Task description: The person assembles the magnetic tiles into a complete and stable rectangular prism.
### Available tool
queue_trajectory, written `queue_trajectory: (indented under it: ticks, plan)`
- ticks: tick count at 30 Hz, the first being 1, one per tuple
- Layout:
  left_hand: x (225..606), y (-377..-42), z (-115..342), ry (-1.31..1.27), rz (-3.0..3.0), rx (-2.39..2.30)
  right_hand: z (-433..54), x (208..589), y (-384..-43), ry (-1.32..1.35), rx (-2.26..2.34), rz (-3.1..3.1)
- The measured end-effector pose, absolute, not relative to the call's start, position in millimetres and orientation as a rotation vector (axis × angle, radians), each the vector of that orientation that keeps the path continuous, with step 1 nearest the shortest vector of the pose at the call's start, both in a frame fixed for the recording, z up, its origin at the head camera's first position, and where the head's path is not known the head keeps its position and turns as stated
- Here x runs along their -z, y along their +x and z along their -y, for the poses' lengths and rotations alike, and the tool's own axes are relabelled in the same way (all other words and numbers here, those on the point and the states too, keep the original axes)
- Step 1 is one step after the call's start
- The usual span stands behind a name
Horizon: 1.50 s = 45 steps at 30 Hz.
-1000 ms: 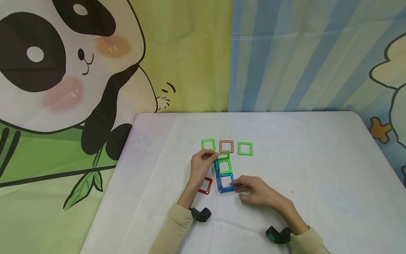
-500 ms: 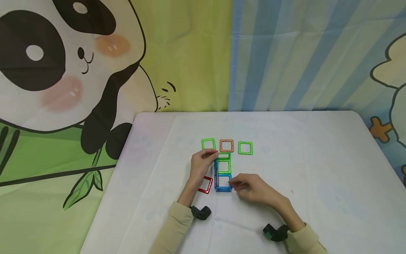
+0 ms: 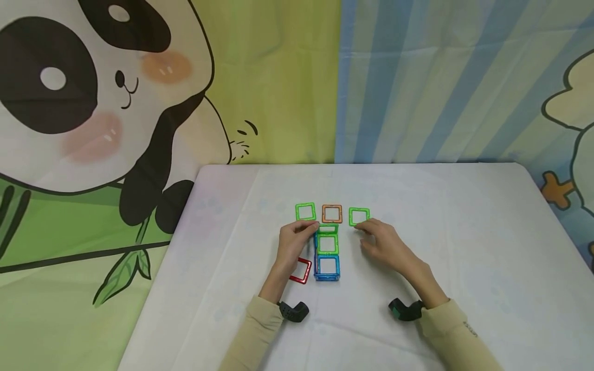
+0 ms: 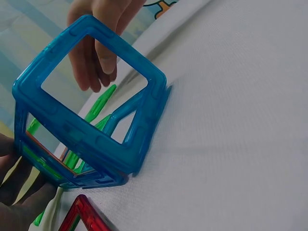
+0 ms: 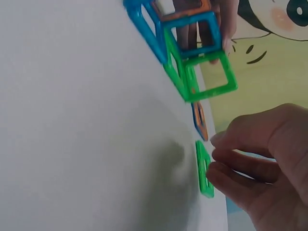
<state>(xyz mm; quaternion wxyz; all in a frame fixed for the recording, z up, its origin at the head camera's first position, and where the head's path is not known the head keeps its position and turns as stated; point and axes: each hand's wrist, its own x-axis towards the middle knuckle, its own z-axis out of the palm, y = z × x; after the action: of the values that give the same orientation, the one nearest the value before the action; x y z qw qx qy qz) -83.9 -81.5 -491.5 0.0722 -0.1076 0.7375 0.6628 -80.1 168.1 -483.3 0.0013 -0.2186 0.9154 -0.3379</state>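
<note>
Square see-through magnetic tiles form a small open structure on the white table. Its blue and green tiles lie in a row, with others standing upright at the left side and both ends. My left hand pinches the upright tiles at the far left corner; in the left wrist view its fingers sit behind a blue wall. Over on the right, my right hand reaches to a loose green tile, fingertips right at its near edge. In the right wrist view that green tile lies flat beside the slightly bent fingers.
Beyond the structure lie an orange tile and, left of it, another green tile. A red tile sits left of the structure, partly behind my left hand. The table reaches back to a printed cloth backdrop.
My right hand has left the structure's near right corner and moved away to the loose green tile. The structure has turned slightly straighter. My left hand has stayed put.
</note>
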Motion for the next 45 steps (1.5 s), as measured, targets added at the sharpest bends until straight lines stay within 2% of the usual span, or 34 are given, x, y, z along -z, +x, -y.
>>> queue_trajectory:
  ticks: [17, 27, 45]
  plan:
    - [496, -83, 82, -0.308, -2.231, -1.966, -159, 478, -123, -0.634, 0.517, -2.925]
    - [493, -82, 82, -0.297, -2.231, -1.944, -156, 481, -128, -0.598, 0.396, -2.905]
    - [493, -85, 84, -0.303, -2.230, -1.941, -158, 476, -125, -0.582, 0.467, -2.901]
